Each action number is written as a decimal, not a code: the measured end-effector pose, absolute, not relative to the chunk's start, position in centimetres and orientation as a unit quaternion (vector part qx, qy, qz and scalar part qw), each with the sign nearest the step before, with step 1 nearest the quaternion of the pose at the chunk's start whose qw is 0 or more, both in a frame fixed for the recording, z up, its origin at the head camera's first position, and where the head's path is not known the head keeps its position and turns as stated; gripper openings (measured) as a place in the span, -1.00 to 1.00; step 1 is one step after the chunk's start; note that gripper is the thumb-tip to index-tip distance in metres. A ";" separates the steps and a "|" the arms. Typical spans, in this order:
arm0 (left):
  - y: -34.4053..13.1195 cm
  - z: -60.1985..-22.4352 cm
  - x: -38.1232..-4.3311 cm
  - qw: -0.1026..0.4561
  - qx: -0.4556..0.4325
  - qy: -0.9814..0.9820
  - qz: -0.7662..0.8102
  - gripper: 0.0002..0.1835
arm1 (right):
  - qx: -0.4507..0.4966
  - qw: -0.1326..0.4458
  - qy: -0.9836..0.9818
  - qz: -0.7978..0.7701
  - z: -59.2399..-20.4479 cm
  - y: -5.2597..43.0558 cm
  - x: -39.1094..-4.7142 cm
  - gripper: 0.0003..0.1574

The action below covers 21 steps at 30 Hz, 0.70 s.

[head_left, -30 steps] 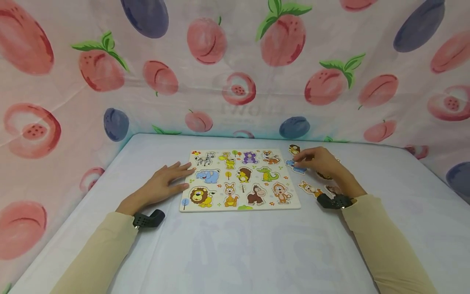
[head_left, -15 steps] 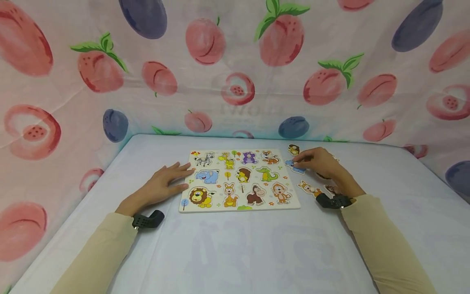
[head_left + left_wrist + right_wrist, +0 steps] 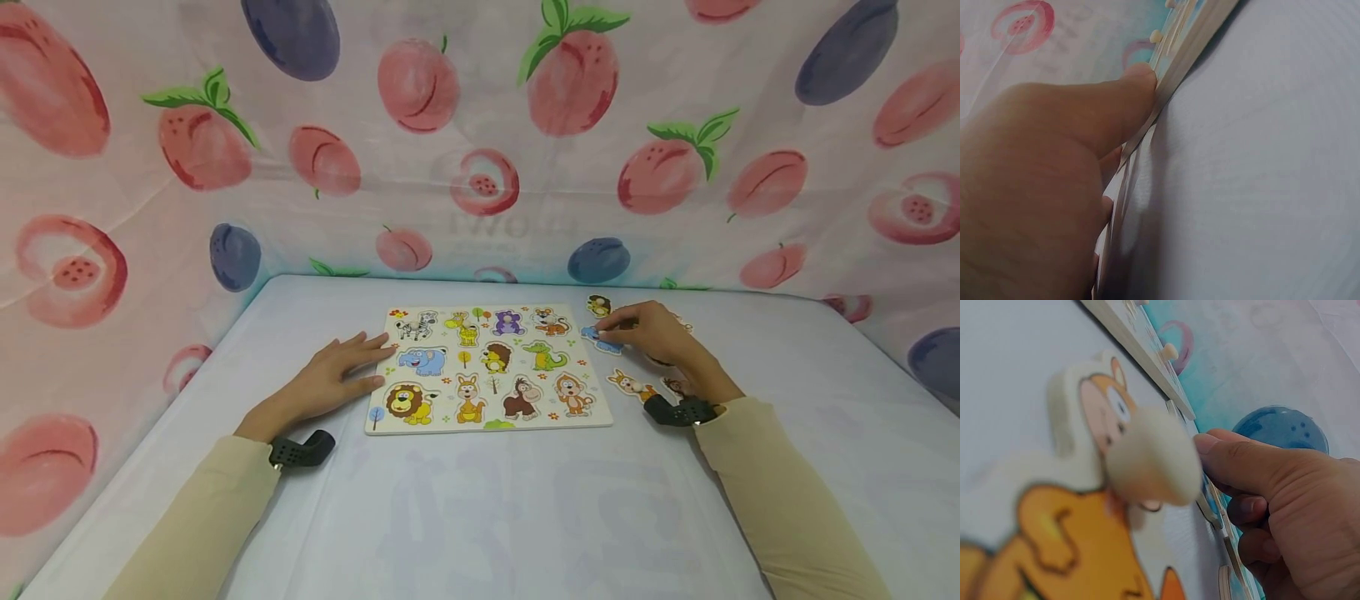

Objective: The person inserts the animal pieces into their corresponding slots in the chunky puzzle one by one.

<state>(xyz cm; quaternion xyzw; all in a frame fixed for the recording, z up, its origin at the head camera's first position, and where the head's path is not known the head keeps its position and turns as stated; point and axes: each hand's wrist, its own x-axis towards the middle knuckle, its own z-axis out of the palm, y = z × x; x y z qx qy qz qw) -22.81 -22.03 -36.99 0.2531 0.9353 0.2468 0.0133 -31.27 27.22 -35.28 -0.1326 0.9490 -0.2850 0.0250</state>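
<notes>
A wooden animal puzzle board (image 3: 603, 414) lies flat on the table. My left hand (image 3: 326, 379) rests at its left edge, fingers spread, and the left wrist view has the thumb (image 3: 1119, 103) against the board's edge. Right of the board, my right hand (image 3: 652, 329) pinches a blue elephant puzzle piece (image 3: 604, 345) between thumb and fingers. That piece appears to lie on or close to the table; its knob is hidden by the fingertips. Nearer me lies a kangaroo piece (image 3: 625, 383), its knob (image 3: 1154, 456) large in the right wrist view.
A hedgehog piece (image 3: 599, 306) lies beyond the right hand. More loose pieces, among them a dark brown one (image 3: 678, 387), are partly covered by the right hand and wrist camera (image 3: 678, 411). A fruit-print cloth (image 3: 487, 183) hangs behind the white-covered table (image 3: 480, 517).
The hands stay almost where they were, the right one keeping its pinch on the elephant piece. The whole head view has shifted very slightly.
</notes>
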 end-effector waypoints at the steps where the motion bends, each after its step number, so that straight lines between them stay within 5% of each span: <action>1: -22.0 -37.0 -22.8 0.013 0.253 0.935 0.247 -0.38 | -0.133 0.024 0.949 -0.284 -35.3 27.2 -31.3 -0.73; 21: -21.9 -36.9 -22.8 0.019 0.247 0.937 0.246 -0.38 | -0.135 0.018 0.949 -0.285 -34.8 27.1 -31.2 -0.75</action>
